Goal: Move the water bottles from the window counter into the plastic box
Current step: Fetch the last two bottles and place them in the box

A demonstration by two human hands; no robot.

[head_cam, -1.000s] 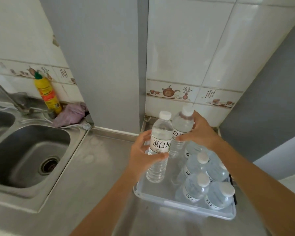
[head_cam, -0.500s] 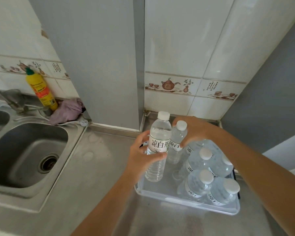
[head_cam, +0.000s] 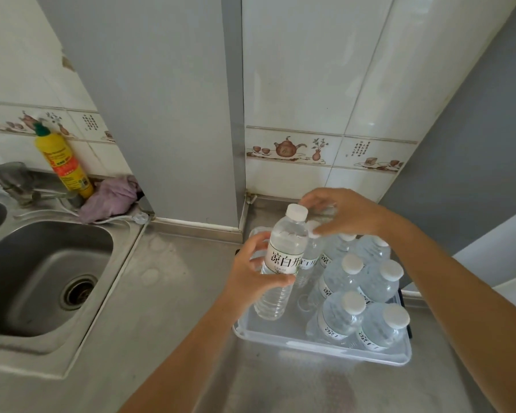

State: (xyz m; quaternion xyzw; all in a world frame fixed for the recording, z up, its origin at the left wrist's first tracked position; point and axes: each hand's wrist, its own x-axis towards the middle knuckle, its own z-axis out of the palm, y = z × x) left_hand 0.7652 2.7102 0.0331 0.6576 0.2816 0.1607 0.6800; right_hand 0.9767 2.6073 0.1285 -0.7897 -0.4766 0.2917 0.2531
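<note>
1. Lowering a water bottle (head_cam: 282, 263) into the plastic box (head_cam: 322, 347) looks like the step in hand: the left hand (head_cam: 252, 275) grips this bottle around its label, fingers and thumb curled round it, with its base inside the box's near-left part.
2. The right hand (head_cam: 344, 214) sits over a second bottle (head_cam: 310, 254) just behind the first, fingertips (head_cam: 318, 232) on its white cap; whether they pinch the cap or only rest on it, I cannot tell.
3. Six more bottles (head_cam: 361, 296) stand upright and packed together along the box's right side, so with the two being handled, eight are in or entering the box.
4. The box stands on the steel counter (head_cam: 173, 293), in the corner by the tiled wall (head_cam: 310, 84), well apart from the sink (head_cam: 42, 278), the yellow soap bottle (head_cam: 64, 165) and the purple cloth (head_cam: 111, 198).
5. By my judgement the job is well along: the left column has room for more, the held bottle must be set down and let go, and the window counter is out of view, so what remains there is unknown.
</note>
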